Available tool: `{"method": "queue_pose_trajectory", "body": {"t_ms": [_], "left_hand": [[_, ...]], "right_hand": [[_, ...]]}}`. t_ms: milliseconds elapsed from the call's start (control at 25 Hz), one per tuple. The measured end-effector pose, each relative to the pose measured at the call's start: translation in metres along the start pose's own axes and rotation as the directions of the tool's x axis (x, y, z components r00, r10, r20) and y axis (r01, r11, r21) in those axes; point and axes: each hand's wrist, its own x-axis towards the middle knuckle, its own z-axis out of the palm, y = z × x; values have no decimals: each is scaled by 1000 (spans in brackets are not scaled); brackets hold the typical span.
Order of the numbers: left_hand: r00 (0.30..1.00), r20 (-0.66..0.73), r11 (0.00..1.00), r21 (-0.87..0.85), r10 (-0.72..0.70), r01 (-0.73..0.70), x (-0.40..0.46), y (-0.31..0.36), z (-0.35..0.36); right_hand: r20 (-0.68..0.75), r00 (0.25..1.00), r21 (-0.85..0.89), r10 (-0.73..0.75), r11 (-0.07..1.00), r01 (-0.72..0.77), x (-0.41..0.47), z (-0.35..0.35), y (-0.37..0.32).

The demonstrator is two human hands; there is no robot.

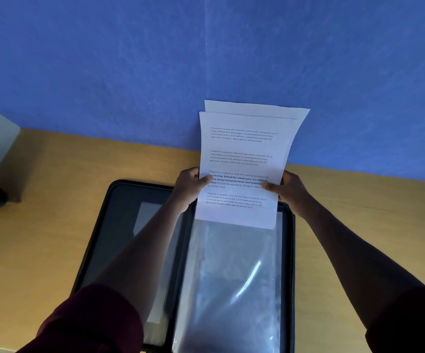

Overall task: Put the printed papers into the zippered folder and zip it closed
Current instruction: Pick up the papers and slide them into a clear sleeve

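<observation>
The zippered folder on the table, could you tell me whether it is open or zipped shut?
Open: the zippered folder lies spread flat, its clear sleeve exposed.

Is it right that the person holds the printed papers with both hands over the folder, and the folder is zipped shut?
Not quite. The head view shows the zippered folder lying open on the table, its clear plastic sleeve showing. The rest is right: the left hand and right hand both hold the printed papers over it.
</observation>
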Motion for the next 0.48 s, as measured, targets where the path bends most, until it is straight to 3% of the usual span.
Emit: {"method": "queue_pose_trajectory", "body": {"t_ms": [120, 240, 360, 480], "left_hand": [[995, 97, 999, 48, 9, -14, -2, 4, -3], [982, 186, 964, 263, -22, -28, -1, 2, -10], [992, 122, 929, 368, -11, -35, -1, 1, -11], [997, 78, 918, 395, -10, -21, -2, -1, -9]], "right_hand": [[-16, 1000, -32, -20, 999, 19, -2, -2, 3], [-44, 999, -37, -17, 999, 15, -3, -3, 1], [25, 999, 20, 33, 999, -33, -7, -3, -1], [123, 990, -32, 66, 998, -62, -10, -6, 0]]}}
